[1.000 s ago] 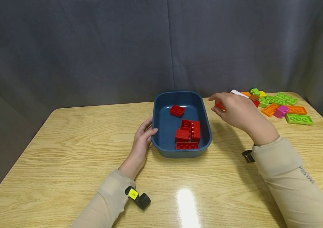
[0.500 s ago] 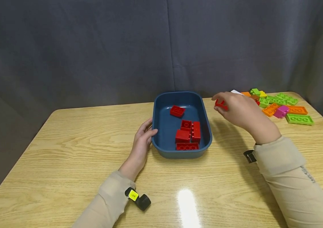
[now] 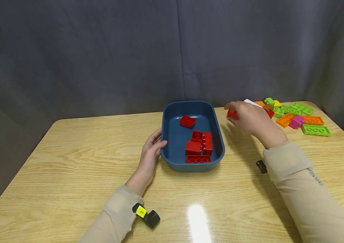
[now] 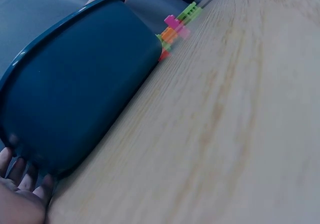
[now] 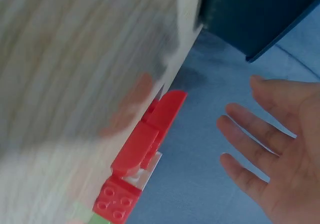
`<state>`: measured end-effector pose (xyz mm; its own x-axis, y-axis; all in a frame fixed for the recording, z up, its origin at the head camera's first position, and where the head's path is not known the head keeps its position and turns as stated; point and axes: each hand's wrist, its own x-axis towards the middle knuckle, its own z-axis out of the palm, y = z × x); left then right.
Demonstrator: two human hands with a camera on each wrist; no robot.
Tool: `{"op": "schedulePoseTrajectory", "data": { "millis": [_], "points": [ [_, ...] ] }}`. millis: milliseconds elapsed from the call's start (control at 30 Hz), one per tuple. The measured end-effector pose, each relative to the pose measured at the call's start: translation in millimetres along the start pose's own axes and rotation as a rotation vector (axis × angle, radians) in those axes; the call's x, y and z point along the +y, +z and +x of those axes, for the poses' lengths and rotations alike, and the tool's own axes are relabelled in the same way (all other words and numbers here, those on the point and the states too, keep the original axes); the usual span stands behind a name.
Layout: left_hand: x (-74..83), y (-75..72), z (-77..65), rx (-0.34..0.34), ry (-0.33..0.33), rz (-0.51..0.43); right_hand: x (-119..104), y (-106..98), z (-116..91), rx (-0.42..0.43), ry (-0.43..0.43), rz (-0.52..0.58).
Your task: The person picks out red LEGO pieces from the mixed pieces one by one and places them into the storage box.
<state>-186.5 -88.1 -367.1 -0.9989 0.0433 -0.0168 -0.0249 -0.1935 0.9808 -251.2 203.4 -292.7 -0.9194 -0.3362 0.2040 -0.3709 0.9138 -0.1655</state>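
Observation:
A dark blue plastic tub [image 3: 196, 167] stands mid-table, with several red toy building bricks [image 3: 193, 147] inside. My left hand [image 3: 149, 157] holds its left side, thumb over the rim and fingers against the outer wall. In the left wrist view, fingertips touch the tub's lower wall. My right hand [image 3: 247, 116] hovers right of the tub, fingers spread and slightly bent. A red brick [image 3: 232, 114] shows near its fingertips in the head view. The right wrist view shows that hand apart from the red bricks [image 5: 135, 149] on the table, holding nothing.
Loose bricks in green, orange, yellow and white lie at the table's back right, with a magenta brick [image 3: 297, 122] and a light green plate brick [image 3: 316, 130] nearest. A dark curtain [image 3: 114, 57] hangs behind the wooden table [image 3: 77, 168].
My right hand has shifted only slightly near the red bricks. The left hand stays on the tub. The tub's contents look the same, and the head view has tilted a little.

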Motion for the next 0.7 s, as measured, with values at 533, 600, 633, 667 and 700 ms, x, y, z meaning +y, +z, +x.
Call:
{"op": "schedulePoseTrajectory", "data": {
  "millis": [533, 600, 633, 667, 700],
  "points": [
    [0.5, 1.1, 0.5, -0.006, 0.013, -0.007, 26, 9, 17, -0.051, -0.004, -0.145],
    [0.2, 0.8, 0.5, -0.002, 0.013, -0.011, 29, 12, 18, -0.05, 0.011, -0.173],
    [0.1, 0.6, 0.5, -0.004, 0.015, -0.012, 31, 13, 19, -0.046, 0.02, -0.184],
    [0.0, 0.7, 0.3, -0.001, 0.015, -0.015, 33, 14, 19, -0.047, 0.029, -0.194],
    [-0.3, 0.7, 0.2, -0.002, 0.016, -0.016, 35, 14, 19, -0.047, 0.037, -0.203]
  ]
}}
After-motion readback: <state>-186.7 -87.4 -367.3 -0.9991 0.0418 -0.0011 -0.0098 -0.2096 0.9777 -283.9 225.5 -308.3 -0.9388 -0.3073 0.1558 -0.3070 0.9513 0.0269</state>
